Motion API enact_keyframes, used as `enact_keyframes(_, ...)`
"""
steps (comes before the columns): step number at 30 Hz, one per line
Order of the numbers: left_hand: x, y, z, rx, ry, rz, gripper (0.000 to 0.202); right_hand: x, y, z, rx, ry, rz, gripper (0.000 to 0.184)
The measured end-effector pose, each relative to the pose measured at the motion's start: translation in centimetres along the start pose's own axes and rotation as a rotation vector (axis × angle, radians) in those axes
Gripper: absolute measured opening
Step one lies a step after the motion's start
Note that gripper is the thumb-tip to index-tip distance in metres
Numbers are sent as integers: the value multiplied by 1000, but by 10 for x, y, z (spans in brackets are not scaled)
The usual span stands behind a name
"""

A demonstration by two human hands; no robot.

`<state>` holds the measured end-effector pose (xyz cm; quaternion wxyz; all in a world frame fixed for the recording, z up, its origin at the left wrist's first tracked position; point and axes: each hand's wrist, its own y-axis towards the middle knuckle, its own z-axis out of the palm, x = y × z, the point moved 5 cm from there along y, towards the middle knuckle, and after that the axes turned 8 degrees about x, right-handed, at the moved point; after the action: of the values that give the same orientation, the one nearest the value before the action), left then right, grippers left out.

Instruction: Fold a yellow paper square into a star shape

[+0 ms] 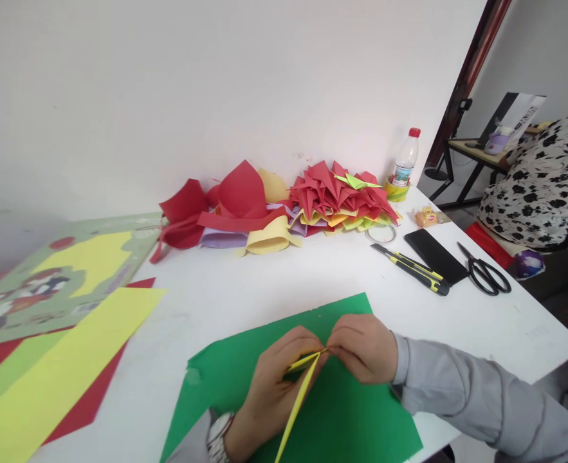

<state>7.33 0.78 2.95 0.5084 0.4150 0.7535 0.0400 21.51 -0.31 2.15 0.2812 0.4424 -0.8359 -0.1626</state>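
Note:
A narrow piece of folded yellow paper [297, 406] is between my two hands, over a green sheet [361, 411] on the white table. My left hand [276, 386] is closed around its folded part, and one long pointed strip hangs down toward me. At the upper tip of the fold, my right hand [361, 347] pinches the paper between thumb and fingers. The fingertips of both hands nearly meet there, and they hide part of the fold.
Yellow strips [71, 373] and red sheets lie at left beside a printed board [62, 276]. Red paper shapes [245, 193] and folded pieces [332, 193] line the wall. At right are a bottle [405, 161], tape ring [380, 234], cutter [413, 270], black phone-like slab [435, 256] and scissors [486, 273]. A person sits beyond.

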Motion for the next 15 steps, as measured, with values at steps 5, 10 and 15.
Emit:
enact_keyframes(5,-1,1,0,-16,1,1,10,3,1,-6,-76,11,-26,20)
enact_keyframes(10,0,3,0,-5,0,6,11,4,2,-8,-85,13,-23,21)
enact_keyframes(15,0,0,0,-1,4,14,12,3,2,-6,-83,8,-10,21)
